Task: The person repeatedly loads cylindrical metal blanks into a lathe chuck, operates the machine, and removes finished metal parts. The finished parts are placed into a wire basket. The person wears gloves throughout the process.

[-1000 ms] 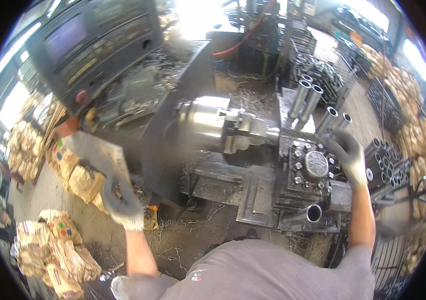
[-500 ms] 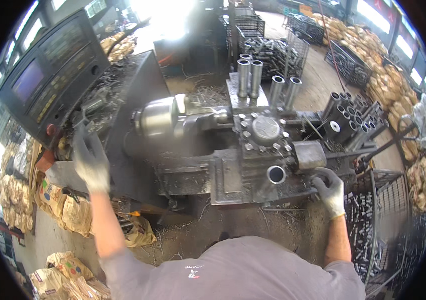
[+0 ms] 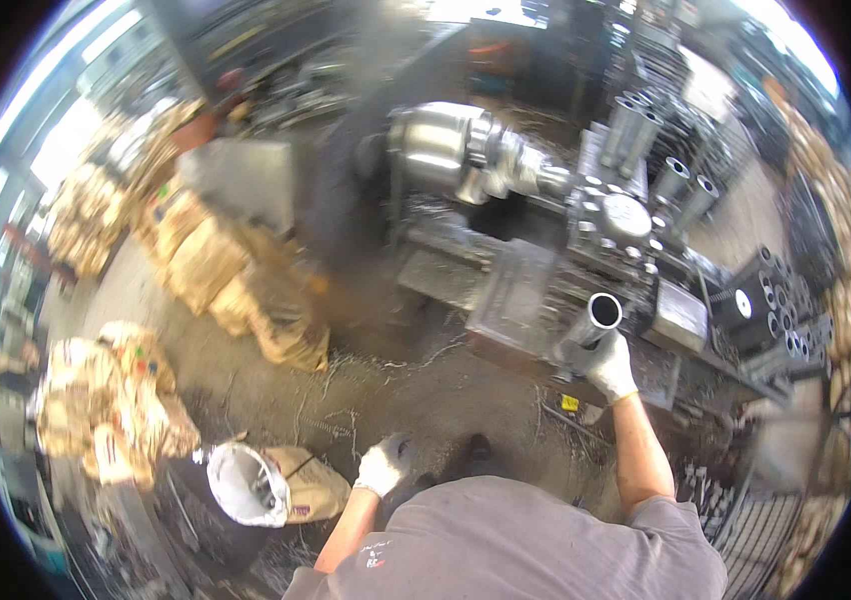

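Floor [image 3: 261, 400] has metal shavings [image 3: 351, 360]; we extend our right hand [image 3: 611, 368], gripping a steel tube [image 3: 583, 332] right of centre; left hand [image 3: 384, 466] low centre, can't tell if closed.

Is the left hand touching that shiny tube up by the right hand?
Apart. The head view shows floor between the left hand, low beside the shirt, and the shiny tube up by the right hand.

Silvery tube [image 3: 581, 338], grey-fingered white gloves [image 3: 615, 370], taupe shirt [image 3: 526, 540] with red-and-white mark [image 3: 375, 558], tan sacks [image 3: 208, 268]
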A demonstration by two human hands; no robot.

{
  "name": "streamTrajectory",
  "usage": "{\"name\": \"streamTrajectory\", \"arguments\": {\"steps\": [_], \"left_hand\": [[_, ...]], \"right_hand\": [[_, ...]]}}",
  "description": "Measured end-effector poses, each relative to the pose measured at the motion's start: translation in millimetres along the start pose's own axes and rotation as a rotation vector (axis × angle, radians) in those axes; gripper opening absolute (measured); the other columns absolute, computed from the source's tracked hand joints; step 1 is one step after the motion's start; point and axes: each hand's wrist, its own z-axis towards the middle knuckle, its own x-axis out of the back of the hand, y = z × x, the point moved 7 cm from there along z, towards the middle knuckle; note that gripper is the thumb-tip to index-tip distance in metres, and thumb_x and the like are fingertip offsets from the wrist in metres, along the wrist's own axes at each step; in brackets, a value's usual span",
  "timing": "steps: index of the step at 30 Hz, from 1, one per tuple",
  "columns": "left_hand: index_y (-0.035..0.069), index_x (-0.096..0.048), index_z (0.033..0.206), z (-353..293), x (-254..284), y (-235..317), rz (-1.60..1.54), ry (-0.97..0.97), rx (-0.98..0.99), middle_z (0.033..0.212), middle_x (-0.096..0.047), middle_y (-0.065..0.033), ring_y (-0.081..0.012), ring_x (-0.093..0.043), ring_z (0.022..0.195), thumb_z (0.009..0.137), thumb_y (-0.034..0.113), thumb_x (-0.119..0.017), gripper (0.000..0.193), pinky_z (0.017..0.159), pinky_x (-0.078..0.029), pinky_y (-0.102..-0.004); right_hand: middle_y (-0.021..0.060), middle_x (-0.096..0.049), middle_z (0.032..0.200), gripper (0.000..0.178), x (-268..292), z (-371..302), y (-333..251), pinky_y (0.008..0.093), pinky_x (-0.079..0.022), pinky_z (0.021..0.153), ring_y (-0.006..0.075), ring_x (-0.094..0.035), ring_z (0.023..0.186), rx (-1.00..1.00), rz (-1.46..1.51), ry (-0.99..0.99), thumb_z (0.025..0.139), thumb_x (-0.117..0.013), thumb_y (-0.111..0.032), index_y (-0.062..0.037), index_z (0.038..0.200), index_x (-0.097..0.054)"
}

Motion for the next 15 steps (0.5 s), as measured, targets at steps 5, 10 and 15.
{"name": "streamTrajectory", "arguments": {"steps": [5, 10, 15], "left_hand": [[0.012, -0.073, 0.128, -91.2, 8.6, -76.8, -0.063, 0.203, 0.129, 0.115, -0.077, -0.0184, -0.0425, -0.074, 0.107, 0.100, 0.037, -0.065, 0.038, 0.094, -0.059, -0.0507], [0.011, -0.076, 0.123, -264.7, -0.1, -194.2, -0.222, 0.465, 0.542, 0.114, -0.078, -0.0212, -0.0420, -0.073, 0.112, 0.099, 0.036, -0.066, 0.035, 0.098, -0.058, -0.0496], [0.012, -0.076, 0.126, -479.2, -86.8, -285.2, -0.411, 0.801, 1.114, 0.121, -0.077, -0.0219, -0.0421, -0.072, 0.119, 0.096, 0.040, -0.066, 0.043, 0.104, -0.056, -0.0495]], "right_hand": [[0.0182, -0.080, 0.087, 0.027, -90.0, -61.7, -116.8, 0.0380, -0.061, 0.075, 0.0291, -0.081, 0.088, 0.256, 0.242, -0.268, 0.084, -0.084, -0.028, -0.0045, 0.096, -0.077], [0.0229, -0.079, 0.091, 0.038, -269.0, -202.7, -211.7, 0.0420, -0.062, 0.081, 0.0373, -0.080, 0.092, 0.511, -0.082, -0.899, 0.084, -0.082, -0.039, -0.0039, 0.098, -0.076], [0.0205, -0.079, 0.104, 0.048, -364.9, -422.3, -300.4, 0.0452, -0.061, 0.087, 0.0394, -0.077, 0.102, 1.061, -0.133, -1.439, 0.086, -0.083, -0.040, -0.0081, 0.120, -0.072]]}}
